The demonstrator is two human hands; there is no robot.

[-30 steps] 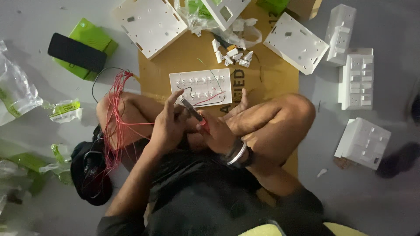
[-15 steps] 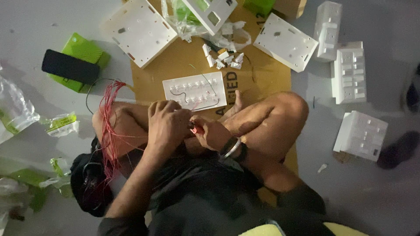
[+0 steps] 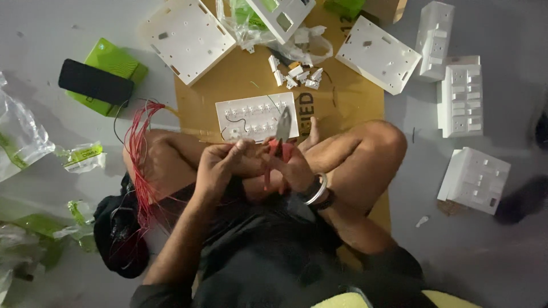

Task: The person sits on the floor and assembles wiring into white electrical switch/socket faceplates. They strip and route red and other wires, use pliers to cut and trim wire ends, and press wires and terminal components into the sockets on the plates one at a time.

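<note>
Fingers of right hand (image 3: 294, 168) clamp pliers (image 3: 281, 140); left hand (image 3: 220, 165) pinched, wire unclear.

Grey floor (image 3: 502, 251) with a sheet of brown cardboard (image 3: 251, 80) spread on it.
On the cardboard lie a white rectangular switch plate (image 3: 254, 117) at its centre, small white plastic switch parts (image 3: 297, 75) at 12 o'clock, and a white square back box (image 3: 188, 35) at 10 o'clock. On the bare floor, a green box carrying a black phone (image 3: 96, 81) sits at 9 o'clock, clear plastic bags (image 3: 23, 137) at 8 o'clock, and white moulded switch boxes (image 3: 461, 100) at 3 o'clock.
</note>
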